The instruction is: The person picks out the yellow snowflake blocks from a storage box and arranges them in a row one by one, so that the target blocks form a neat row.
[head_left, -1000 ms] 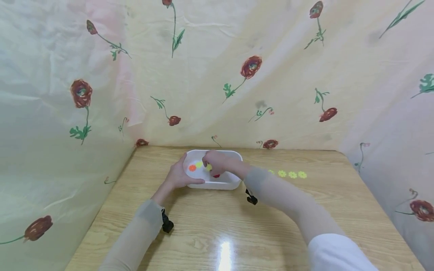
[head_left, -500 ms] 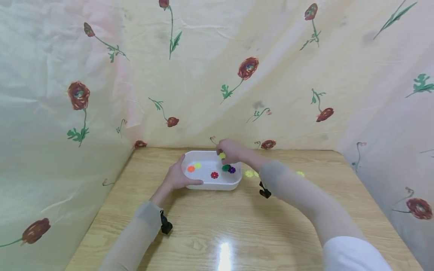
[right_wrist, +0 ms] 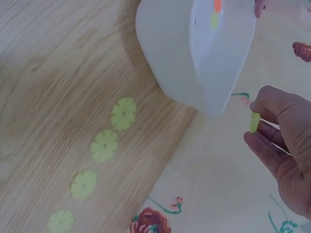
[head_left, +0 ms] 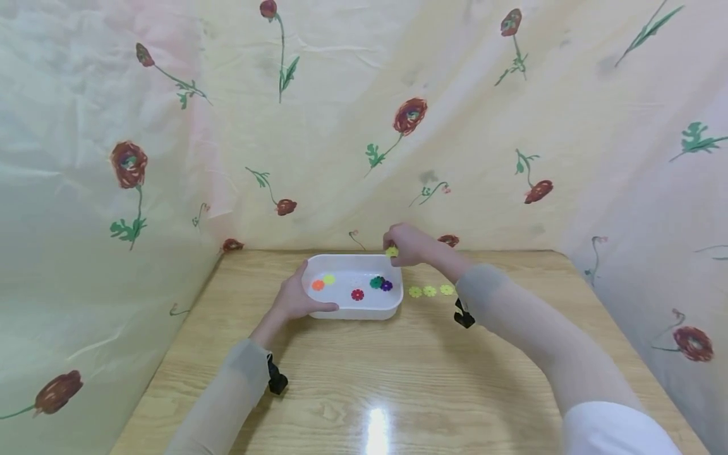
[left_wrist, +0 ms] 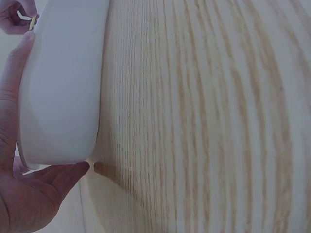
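Observation:
A white plastic tray stands on the table, with several flower-shaped discs inside: orange, yellow, red, green and purple. My left hand grips the tray's left end, its thumb along the near rim. Above the tray's far right corner, my right hand pinches a yellow flower disc between thumb and fingers. The right wrist view shows that disc edge-on. On the table right of the tray lie yellow flower discs in a row.
The wooden table stretches in front of the tray. Flower-printed cloth hangs behind the table and at both sides. The right forearm crosses over the right part of the table and hides part of the disc row.
My right hand has risen out of the tray with a yellow disc and moved right, past the far rim, uncovering the red, green and purple discs. My left hand stays on the tray.

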`<state>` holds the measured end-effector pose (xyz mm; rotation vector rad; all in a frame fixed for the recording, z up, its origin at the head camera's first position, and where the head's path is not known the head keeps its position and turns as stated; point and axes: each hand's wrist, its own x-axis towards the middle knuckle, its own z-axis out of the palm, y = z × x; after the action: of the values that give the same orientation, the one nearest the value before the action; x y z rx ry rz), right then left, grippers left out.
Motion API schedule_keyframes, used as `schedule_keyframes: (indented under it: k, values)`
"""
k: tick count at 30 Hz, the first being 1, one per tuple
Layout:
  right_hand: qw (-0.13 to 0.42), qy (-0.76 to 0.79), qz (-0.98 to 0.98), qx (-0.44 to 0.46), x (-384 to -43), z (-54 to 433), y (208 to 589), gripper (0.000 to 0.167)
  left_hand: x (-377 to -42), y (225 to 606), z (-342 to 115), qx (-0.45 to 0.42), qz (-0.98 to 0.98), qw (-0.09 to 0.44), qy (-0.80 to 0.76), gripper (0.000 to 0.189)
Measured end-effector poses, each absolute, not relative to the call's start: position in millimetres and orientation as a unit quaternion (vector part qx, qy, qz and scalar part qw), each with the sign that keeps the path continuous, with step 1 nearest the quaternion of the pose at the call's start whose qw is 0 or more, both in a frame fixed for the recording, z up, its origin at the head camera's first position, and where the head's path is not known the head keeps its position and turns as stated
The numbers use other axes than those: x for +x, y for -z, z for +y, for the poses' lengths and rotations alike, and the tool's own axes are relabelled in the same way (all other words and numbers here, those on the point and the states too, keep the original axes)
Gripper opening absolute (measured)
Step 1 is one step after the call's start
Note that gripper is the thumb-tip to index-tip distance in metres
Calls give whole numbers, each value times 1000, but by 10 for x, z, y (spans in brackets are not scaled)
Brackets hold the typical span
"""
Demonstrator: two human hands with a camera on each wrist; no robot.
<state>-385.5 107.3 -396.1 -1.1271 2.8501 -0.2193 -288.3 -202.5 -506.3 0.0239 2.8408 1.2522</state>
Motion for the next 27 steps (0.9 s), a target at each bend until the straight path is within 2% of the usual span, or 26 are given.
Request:
schedule_keyframes:
  k: [14,27]
  values:
    - [-7,84,928,-363,-3959,1670,4001,29,-2893,5090,-2014,8,912,20,-410,142]
    - [-6,100,942,-321,-3951,2209,4153,25,-2894,5071,-2042,11,913,18,-406,142]
